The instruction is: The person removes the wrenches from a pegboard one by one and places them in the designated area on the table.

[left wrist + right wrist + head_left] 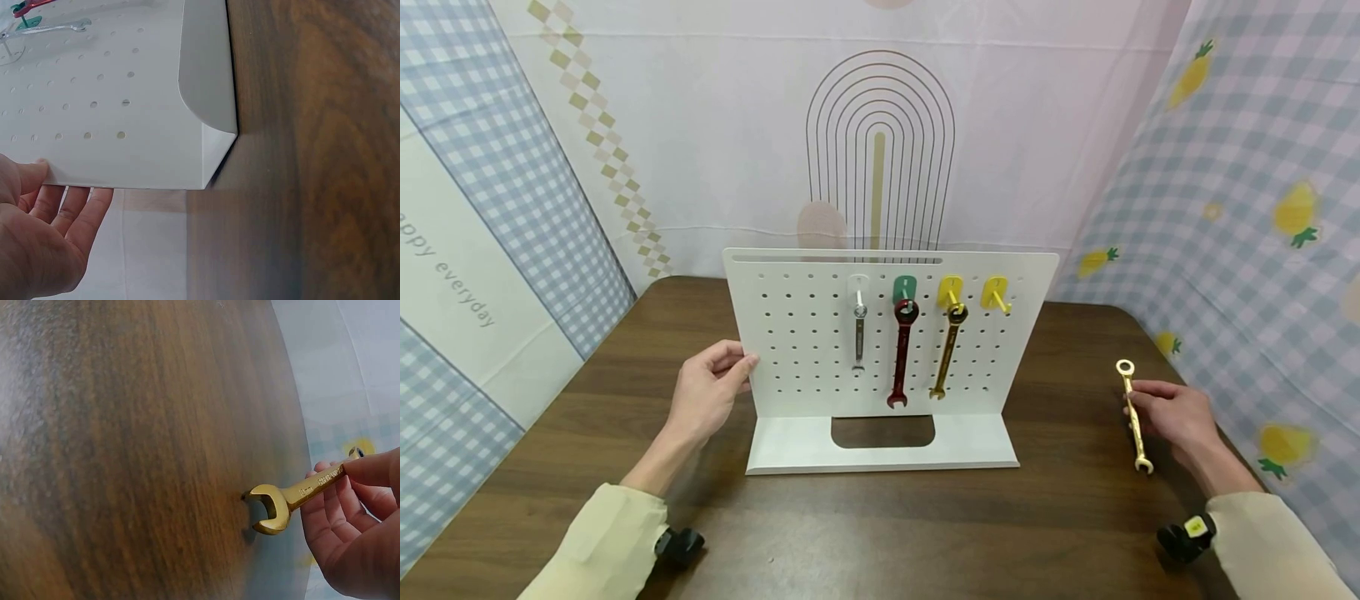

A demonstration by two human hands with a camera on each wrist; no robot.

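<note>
A white pegboard stand [880, 350] stands upright on the table. My left hand [706, 392] pinches its left edge, thumb [31, 175] on the front face and fingers behind. Off to the right, my right hand [1176, 417] holds a gold combination wrench [1133, 421] between thumb and fingers, its ring end up and its open end [272, 509] down. Hanging on the board's hooks are a small silver wrench [859, 337], a dark red wrench [901, 354] and a darker gold wrench [949, 350]. The rightmost yellow hook [996, 295] bears nothing.
The brown wooden table [880, 533] extends around the stand. A patterned cloth [715, 125] hangs behind it, and a checkered cloth [1240, 250] borders the right side close to my right hand. The stand's base [970, 442] has a cut-out at its middle.
</note>
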